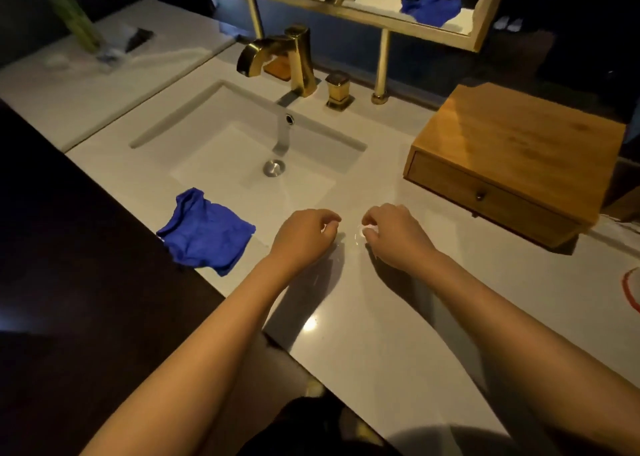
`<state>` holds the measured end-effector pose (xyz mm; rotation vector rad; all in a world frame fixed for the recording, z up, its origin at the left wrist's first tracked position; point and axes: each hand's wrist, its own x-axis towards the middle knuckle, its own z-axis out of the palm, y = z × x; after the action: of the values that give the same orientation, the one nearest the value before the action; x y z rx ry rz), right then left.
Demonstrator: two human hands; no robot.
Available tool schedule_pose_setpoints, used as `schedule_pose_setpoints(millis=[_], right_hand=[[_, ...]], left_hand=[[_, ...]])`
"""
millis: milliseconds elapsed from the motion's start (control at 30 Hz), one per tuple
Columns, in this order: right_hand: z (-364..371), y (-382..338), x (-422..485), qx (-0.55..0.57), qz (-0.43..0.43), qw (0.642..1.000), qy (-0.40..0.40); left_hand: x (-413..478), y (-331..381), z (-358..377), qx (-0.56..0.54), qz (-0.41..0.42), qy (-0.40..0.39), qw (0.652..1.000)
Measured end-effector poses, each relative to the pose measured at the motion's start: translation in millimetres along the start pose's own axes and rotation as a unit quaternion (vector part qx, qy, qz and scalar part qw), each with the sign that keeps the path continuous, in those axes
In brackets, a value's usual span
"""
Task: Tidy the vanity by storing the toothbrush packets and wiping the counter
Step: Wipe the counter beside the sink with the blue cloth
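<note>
My left hand (304, 237) and my right hand (394, 237) hover low over the white counter (363, 317) just in front of the sink, fingers curled towards each other. Between the fingertips lies a faint, see-through toothbrush packet (358, 235). Both hands pinch its ends, and its outline is hard to make out. A crumpled blue cloth (204, 233) lies on the counter to the left of my left hand, near the front edge. To the right stands a wooden drawer box (502, 143), its drawer (479, 195) closed.
The rectangular sink basin (249, 150) sits behind my hands, with a gold faucet (277, 57) and gold handle (337, 90) at its back. A gold-framed mirror (381, 15) hangs above. A raised side counter (86, 71) at the far left holds a green bottle and small items. A red cord (630, 289) curls at the right edge.
</note>
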<state>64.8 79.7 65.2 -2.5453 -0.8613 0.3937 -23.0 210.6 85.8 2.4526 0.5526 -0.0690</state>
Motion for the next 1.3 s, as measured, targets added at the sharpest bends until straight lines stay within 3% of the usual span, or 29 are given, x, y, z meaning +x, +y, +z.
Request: schedule_pose_setpoints(millis=[200,400,667,867,1000,1133,1300], right_hand=[[32.7,-50.3,-2.6,0.012,-0.145,0.987,-0.073],[61.8,-106.1,20.8,0.012,-0.206,0.972,-0.115],[92.1,-158.6,58.6,0.010,-0.242,0.961,-0.132],[108.1,-162.6,80.6,-0.062,-0.267,0.940,-0.204],[111.0,-164.3,81.0,-0.063,-0.273,0.940,-0.192],[111.0,-165.6,79.6,-0.098,-0.270,0.949,-0.131],[108.1,-166.9,72.0,-0.106,-0.270,0.955,-0.058]], left_hand=[[-46.9,-48.8,-11.5,0.001,-0.102,0.078,0.992],[-60.0,-100.9,-37.2,0.014,-0.159,0.217,0.963],[-40.2,-169.8,-44.7,0.111,-0.175,0.101,0.973],[-32.1,-176.1,-55.2,0.105,-0.170,0.100,0.975],[-34.3,-171.2,-58.8,0.089,-0.169,0.126,0.973],[-36.3,-161.4,-51.7,0.099,-0.185,0.153,0.966],[-37.2,-148.4,-44.7,0.186,-0.195,0.177,0.946]])
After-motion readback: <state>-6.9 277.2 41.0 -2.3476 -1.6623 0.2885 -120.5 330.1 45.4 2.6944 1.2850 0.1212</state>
